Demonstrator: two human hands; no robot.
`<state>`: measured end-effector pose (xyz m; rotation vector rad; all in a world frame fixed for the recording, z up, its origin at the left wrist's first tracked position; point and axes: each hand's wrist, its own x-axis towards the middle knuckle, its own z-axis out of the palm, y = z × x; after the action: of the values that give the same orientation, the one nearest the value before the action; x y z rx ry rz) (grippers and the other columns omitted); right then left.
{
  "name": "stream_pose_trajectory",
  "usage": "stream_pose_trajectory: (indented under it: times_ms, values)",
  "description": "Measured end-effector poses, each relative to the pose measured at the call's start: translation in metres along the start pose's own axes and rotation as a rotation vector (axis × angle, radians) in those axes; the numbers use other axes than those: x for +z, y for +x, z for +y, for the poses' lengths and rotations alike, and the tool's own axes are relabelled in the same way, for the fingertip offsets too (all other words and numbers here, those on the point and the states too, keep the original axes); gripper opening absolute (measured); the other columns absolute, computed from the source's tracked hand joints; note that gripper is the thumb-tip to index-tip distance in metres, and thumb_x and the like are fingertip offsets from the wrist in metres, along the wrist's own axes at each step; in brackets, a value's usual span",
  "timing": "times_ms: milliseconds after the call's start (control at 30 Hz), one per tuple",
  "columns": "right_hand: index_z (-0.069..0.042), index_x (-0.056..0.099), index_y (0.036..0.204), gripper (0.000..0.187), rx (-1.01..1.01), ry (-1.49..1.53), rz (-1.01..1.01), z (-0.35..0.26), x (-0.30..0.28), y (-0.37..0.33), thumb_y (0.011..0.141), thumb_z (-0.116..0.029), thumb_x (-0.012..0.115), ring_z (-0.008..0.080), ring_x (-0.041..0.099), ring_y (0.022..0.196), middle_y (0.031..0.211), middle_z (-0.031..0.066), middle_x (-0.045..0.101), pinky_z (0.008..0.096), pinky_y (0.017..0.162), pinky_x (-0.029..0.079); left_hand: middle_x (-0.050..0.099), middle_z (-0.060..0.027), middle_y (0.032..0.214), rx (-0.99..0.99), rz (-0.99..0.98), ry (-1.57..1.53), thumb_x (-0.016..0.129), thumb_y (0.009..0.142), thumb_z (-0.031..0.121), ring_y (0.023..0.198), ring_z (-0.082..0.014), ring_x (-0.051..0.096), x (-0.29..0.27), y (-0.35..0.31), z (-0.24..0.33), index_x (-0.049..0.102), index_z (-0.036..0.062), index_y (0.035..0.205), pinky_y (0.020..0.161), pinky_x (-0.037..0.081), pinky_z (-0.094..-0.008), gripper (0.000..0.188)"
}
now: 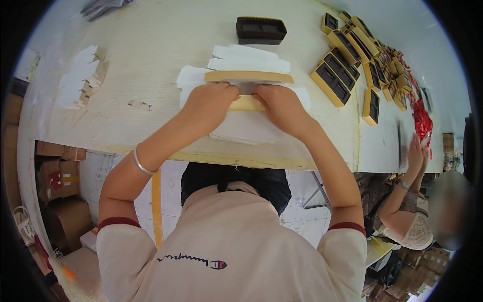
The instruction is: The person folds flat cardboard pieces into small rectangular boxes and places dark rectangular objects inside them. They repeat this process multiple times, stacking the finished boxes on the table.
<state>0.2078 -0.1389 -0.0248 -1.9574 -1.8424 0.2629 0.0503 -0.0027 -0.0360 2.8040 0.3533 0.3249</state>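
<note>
Before me on the table lies a partly folded cardboard box (249,76), gold on its outer sides and pale inside. My left hand (214,100) has its fingers curled over the box's left part. Mirroring it, my right hand (276,103) grips the right part, thumb and fingers closed near the middle. The fingertips are partly hidden inside the fold. Under and around the box lie several flat white card blanks (249,64). Just beyond them stands a stack of dark brown plastic inserts (260,36).
Gold boxes with dark inserts (332,78) are heaped at the right. Folded white card pieces (83,78) stand at the left. A co-worker's hands (417,151) are by red ribbons (421,118) at the far right. Cardboard cartons (60,178) sit below the table's left end.
</note>
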Motion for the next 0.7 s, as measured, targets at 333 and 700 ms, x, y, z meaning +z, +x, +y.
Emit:
stream_pose_trajectory:
  times_ms: [333, 700]
  values:
    - [-0.004, 0.055, 0.094, 0.022, -0.324, -0.345, 0.075, -0.016, -0.016, -0.004, 0.073, -0.001, 0.058, 0.0239, 0.060, 0.077, 0.079, 0.0073, 0.058, 0.0365, 0.062, 0.046, 0.064, -0.0081, 0.083, 0.021, 0.082, -0.147, 0.068, 0.082, 0.016, 0.077, -0.0242, 0.059, -0.043, 0.036, -0.031, 0.065, 0.0024, 0.096, 0.067, 0.047, -0.0335, 0.020]
    - [-0.002, 0.057, 0.099, 0.025, -0.148, -0.120, 0.156, -0.052, 0.021, -0.032, 0.074, -0.006, 0.062, 0.0258, 0.063, 0.077, 0.105, 0.0142, 0.054, 0.0346, 0.064, 0.051, 0.052, -0.0082, 0.067, 0.016, 0.031, -0.283, 0.058, 0.083, 0.001, 0.057, -0.0201, 0.050, -0.057, 0.007, 0.015, 0.060, 0.0052, 0.095, 0.054, 0.040, -0.0323, 0.014]
